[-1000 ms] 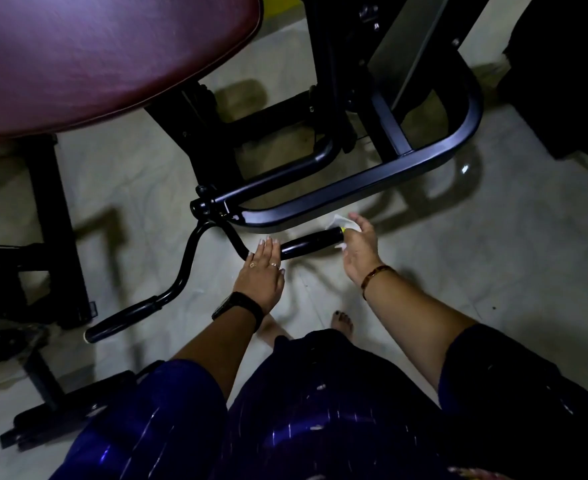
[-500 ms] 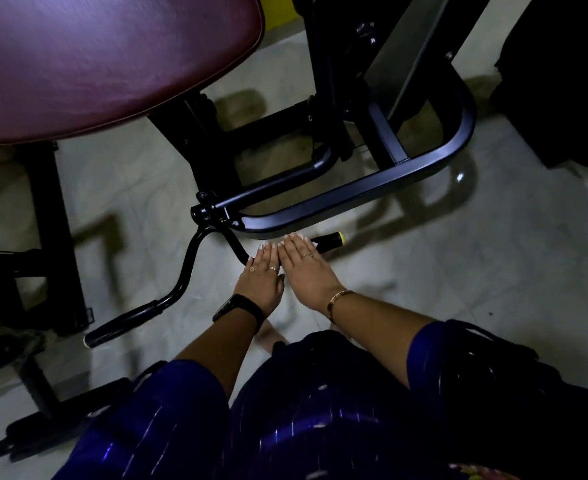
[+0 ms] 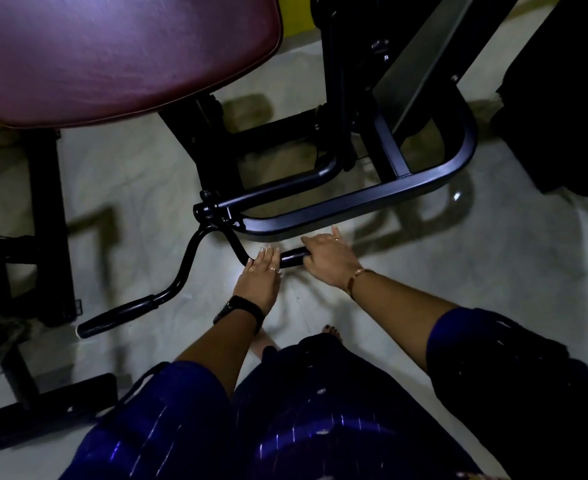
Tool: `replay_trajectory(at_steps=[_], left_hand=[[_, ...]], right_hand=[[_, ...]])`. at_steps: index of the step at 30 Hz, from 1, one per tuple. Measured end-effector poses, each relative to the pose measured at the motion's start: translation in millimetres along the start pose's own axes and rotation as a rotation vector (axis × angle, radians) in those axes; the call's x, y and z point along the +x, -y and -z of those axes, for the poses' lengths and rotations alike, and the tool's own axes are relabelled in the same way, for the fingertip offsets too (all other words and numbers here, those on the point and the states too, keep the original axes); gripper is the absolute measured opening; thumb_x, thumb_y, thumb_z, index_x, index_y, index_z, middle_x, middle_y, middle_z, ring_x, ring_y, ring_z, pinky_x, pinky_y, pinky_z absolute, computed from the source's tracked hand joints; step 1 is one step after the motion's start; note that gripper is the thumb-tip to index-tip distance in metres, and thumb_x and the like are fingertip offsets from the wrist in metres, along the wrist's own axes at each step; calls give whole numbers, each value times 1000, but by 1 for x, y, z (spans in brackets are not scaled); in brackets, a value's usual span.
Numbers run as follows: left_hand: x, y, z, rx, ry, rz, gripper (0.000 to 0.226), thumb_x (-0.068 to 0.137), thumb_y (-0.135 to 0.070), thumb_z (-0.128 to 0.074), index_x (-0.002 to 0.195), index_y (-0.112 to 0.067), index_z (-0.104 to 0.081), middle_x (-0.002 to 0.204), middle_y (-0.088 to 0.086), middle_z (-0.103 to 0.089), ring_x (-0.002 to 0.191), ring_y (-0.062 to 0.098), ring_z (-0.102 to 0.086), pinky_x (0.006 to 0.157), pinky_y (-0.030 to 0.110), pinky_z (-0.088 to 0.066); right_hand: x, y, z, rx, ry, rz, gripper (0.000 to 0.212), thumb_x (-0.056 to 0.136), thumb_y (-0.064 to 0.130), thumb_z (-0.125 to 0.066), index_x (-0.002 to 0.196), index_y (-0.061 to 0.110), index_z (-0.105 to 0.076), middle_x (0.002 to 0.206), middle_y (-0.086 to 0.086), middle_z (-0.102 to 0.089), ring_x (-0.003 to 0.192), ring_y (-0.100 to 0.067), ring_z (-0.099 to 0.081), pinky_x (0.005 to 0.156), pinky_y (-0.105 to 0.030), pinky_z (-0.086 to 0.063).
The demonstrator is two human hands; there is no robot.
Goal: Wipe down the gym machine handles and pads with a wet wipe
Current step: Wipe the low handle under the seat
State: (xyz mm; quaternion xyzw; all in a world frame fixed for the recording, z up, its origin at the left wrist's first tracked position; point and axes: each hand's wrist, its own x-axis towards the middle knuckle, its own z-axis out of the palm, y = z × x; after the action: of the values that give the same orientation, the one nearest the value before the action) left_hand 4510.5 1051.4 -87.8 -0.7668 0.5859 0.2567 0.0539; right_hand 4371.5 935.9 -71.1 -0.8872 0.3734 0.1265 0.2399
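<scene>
**Both hands on the right end of the handle**

The left fingers lie straight and together, tips resting on the bar where it bends down into the right grip. They curl round nothing. 2 rings show on them. The left hand is flat, palm down, with a dark watch on the wrist.

The right fingers stretch forward, close together, across the outer end of the same grip, their tips near the frame tube. The right hand covers that end, the thumb spread toward the left hand. The hand is blurred, and what lies under the palm is hidden. A bracelet circles the wrist.

A short black piece of the right grip shows between the 2 hands, which sit just beside each other but apart.

The bar runs from a pivot at the end of the frame tube, curving left and down to the left grip, which hangs free above the floor. The frame tube loops round to the right behind the hands.

A maroon pad fills the upper left, above the black frame. Toes show on the floor below the hands, beside a dark blue dress.
</scene>
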Motion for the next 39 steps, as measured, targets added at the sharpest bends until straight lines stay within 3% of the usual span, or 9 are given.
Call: replay_trajectory(at_steps=[6,12,16,22,26,29,34,37,39], left_hand=[[10,11,15,-195,-41,73,50,104,-24,-45,151,-15,-32,155,6,-36,145,20,-28,117,31,-11],[0,29,6,12,103,180,65,106,-31,-32,155,-13,7,164,6,9,151,25,7,120,43,-5],[-4,25,4,-31,110,188,67,106,-31,-30,154,-11,13,162,6,16,150,23,12,120,41,-1],[-5,24,3,-61,115,197,68,106,-33,-30,154,-12,13,162,6,18,150,22,13,120,40,0],[-5,25,3,-61,106,189,67,106,-33,-29,154,-12,14,162,6,18,150,22,13,120,40,0],[-6,27,2,-44,81,179,66,106,-32,-29,154,-12,12,163,7,15,150,23,11,121,40,-2],[-9,30,-1,-65,52,153,64,106,-34,-29,156,-14,6,164,6,11,151,23,9,120,41,-4],[-10,32,-3,-58,52,143,64,106,-34,-29,155,-14,7,164,5,11,151,22,8,120,40,-4],[-10,32,-3,-47,49,141,64,106,-33,-28,155,-14,7,164,5,11,151,22,8,120,40,-5]], right_hand=[[8,31,-18,145,-50,64,55,93,3,-42,147,13,-36,146,-9,-45,138,-20,-35,118,-35,1],[-20,17,-48,2,-200,228,58,92,8,-45,148,12,-33,155,-7,-32,146,-20,-20,117,-34,3],[-17,29,-40,-15,-99,333,66,87,18,-42,150,9,-26,157,-7,-27,147,-18,-15,119,-32,7],[25,60,-17,200,71,74,60,87,9,-47,144,10,-27,124,-13,-63,122,-26,-54,120,-35,-2],[19,69,-19,169,-1,-9,67,85,-3,-44,147,10,-24,128,-14,-59,123,-27,-52,119,-36,-3],[-6,57,-39,32,-123,132,68,85,-8,-39,149,8,-26,151,-12,-36,143,-23,-28,118,-32,3],[-17,30,-58,-232,-182,316,66,83,3,-23,147,10,-37,152,-6,-37,142,-21,-32,119,-39,-7],[3,45,-40,-104,-137,216,51,92,2,-40,143,10,-41,139,-11,-52,132,-23,-45,119,-38,-3],[20,56,-19,-22,-92,125,34,96,8,-44,129,10,-53,116,-12,-65,113,-28,-57,117,-37,-15]])
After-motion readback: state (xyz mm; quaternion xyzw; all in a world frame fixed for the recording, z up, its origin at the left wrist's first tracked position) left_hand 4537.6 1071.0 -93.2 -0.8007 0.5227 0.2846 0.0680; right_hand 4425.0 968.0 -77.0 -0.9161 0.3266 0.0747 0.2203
